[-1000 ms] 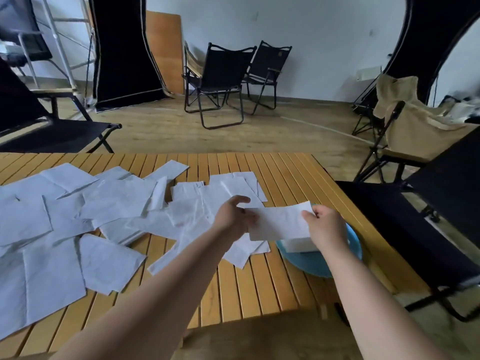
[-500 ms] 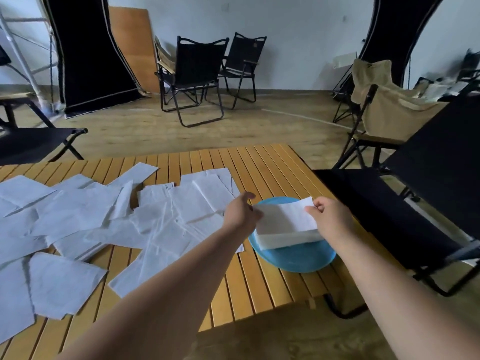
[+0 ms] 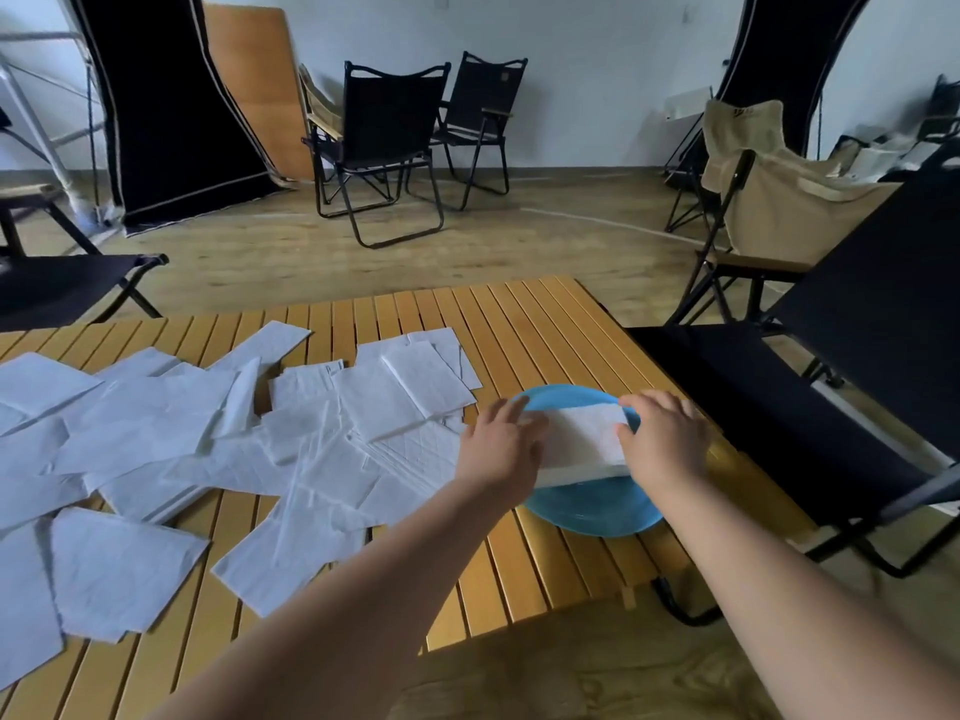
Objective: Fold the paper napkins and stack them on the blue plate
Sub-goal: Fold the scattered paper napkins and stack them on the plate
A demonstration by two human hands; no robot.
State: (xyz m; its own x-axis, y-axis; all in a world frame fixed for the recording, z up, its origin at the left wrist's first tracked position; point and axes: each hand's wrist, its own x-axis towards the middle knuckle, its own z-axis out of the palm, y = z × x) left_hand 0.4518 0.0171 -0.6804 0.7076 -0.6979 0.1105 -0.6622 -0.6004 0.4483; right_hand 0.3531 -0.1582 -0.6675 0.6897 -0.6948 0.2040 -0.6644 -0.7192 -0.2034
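From the head view, one blue plate point(image 3: 587, 511) carries one stack of folded napkins point(image 3: 584, 441), with a heap of loose napkins point(image 3: 208, 433) too overlapped to count left of the left hand point(image 3: 501, 449). Half a second ago the top napkin hung above the plate; now both hands press it onto the stack, the left hand and right hand point(image 3: 662, 441) flat with fingers relaxed at either end. Both hands cover the stack's ends, and the frame crops the heap at left.

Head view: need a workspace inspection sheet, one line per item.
Surface: slatted wooden table, bare slats at far and near edges.
Job's things: blue plate near the right edge carries a stack of folded napkins; unfolded napkins overlap loosely across the left and middle.
Clutter: nothing seen.
Hands: left hand and right hand rest on the stack's ends.
Cables: nothing seen.
Surroundings: black folding chairs, beige chair, black chair seat beside the table.
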